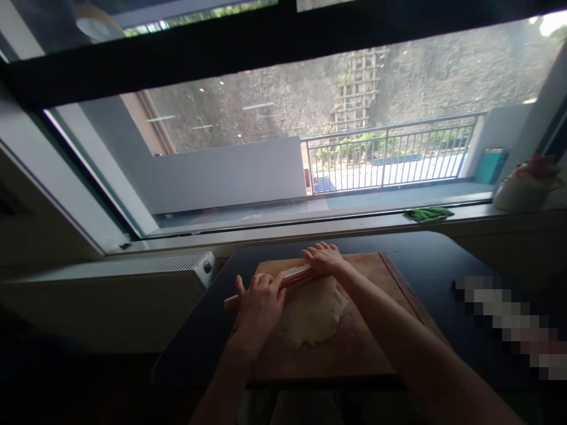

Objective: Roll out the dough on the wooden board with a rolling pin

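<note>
A wooden rolling pin (297,275) lies slantwise across the far part of a flat, pale sheet of dough (312,313). My left hand (261,298) is closed over the pin near its left end, with the handle tip sticking out past it. Farther away, my right hand (325,260) rests over the other end, its fingers bent across the pin and hiding that end. The dough has an uneven outline and a small folded edge on its right. Beneath it is a wooden board (372,268).
A dark table (425,260) carries the board. Beyond it runs a windowsill with a green cloth (429,213) and a pale container (522,186) at the right. A white radiator (146,268) stands to the left. Something blurred out lies on the table's right side.
</note>
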A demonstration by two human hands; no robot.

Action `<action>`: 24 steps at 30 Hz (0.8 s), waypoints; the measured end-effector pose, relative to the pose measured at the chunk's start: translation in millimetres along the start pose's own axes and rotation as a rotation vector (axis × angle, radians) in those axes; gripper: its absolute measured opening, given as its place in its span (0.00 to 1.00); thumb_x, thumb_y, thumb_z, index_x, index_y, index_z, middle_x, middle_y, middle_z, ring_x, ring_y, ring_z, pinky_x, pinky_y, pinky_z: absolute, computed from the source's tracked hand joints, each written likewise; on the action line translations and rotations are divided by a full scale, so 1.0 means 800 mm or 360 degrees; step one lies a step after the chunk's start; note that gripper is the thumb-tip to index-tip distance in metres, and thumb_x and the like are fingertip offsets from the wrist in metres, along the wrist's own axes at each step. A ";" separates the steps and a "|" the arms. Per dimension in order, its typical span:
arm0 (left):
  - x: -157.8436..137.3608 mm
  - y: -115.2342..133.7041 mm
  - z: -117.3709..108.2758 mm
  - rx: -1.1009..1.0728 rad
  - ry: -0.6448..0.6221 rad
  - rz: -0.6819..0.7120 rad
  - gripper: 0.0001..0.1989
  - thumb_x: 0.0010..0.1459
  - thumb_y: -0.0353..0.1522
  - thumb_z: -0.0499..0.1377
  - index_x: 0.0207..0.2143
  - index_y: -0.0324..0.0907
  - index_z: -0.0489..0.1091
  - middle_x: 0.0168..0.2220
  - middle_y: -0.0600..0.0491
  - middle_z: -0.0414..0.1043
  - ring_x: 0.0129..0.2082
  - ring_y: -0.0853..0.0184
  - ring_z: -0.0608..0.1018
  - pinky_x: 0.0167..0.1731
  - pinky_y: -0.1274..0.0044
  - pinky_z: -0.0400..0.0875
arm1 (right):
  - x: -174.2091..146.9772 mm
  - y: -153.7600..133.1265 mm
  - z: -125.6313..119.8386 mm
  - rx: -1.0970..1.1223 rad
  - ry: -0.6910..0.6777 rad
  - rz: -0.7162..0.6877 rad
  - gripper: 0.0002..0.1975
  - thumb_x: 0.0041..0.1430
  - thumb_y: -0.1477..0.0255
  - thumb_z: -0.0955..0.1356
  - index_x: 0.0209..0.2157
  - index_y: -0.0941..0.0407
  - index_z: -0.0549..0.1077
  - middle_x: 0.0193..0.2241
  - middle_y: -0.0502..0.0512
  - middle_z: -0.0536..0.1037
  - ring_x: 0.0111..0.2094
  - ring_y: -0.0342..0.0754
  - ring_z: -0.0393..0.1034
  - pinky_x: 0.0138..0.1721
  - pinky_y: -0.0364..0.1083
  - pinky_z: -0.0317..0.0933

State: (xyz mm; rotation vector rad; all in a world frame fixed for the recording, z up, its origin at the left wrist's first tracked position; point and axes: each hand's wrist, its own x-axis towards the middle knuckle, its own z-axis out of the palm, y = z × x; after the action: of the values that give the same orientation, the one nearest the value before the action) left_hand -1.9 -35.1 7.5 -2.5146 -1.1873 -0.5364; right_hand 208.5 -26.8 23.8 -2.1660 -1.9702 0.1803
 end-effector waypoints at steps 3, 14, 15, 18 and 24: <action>0.002 -0.006 0.001 0.0032 -0.0011 -0.0006 0.17 0.61 0.34 0.50 0.52 0.49 0.66 0.42 0.49 0.72 0.46 0.57 0.69 0.54 0.47 0.46 | -0.002 0.002 0.004 0.0014 0.0016 0.0024 0.26 0.64 0.55 0.50 0.54 0.50 0.65 0.59 0.58 0.60 0.62 0.55 0.44 0.58 0.58 0.41; 0.002 0.004 0.006 -0.0038 -0.0052 -0.0023 0.20 0.56 0.30 0.51 0.51 0.48 0.67 0.43 0.49 0.72 0.48 0.57 0.69 0.56 0.48 0.42 | -0.073 0.009 0.015 -0.0039 0.0062 -0.0152 0.31 0.64 0.53 0.46 0.57 0.53 0.61 0.59 0.57 0.61 0.62 0.53 0.45 0.59 0.54 0.40; 0.002 0.001 0.006 -0.0043 -0.0061 -0.0018 0.19 0.57 0.31 0.51 0.51 0.48 0.67 0.43 0.49 0.72 0.48 0.57 0.68 0.56 0.48 0.42 | -0.050 0.008 0.010 -0.0070 0.0018 -0.0116 0.29 0.65 0.54 0.47 0.55 0.51 0.64 0.57 0.57 0.63 0.62 0.54 0.47 0.58 0.55 0.42; 0.002 -0.010 0.004 -0.0033 -0.0065 -0.0024 0.18 0.59 0.32 0.50 0.51 0.48 0.66 0.42 0.50 0.73 0.48 0.58 0.69 0.56 0.48 0.41 | 0.012 0.005 -0.002 -0.0103 -0.0041 -0.0081 0.25 0.65 0.56 0.48 0.54 0.46 0.65 0.56 0.55 0.64 0.60 0.55 0.50 0.55 0.57 0.47; -0.007 -0.010 -0.003 -0.0021 0.0012 0.0012 0.18 0.58 0.31 0.51 0.51 0.47 0.66 0.43 0.50 0.72 0.47 0.58 0.69 0.56 0.47 0.41 | -0.034 0.007 0.011 -0.0070 0.0021 -0.0140 0.27 0.66 0.56 0.46 0.56 0.47 0.63 0.58 0.53 0.63 0.63 0.53 0.42 0.58 0.56 0.43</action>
State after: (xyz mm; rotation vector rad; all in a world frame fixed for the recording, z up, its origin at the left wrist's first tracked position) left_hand -11.9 -35.3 7.6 -2.5252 -1.1745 -0.5531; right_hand 209.5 -53.6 12.6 -2.0959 -2.0760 0.1096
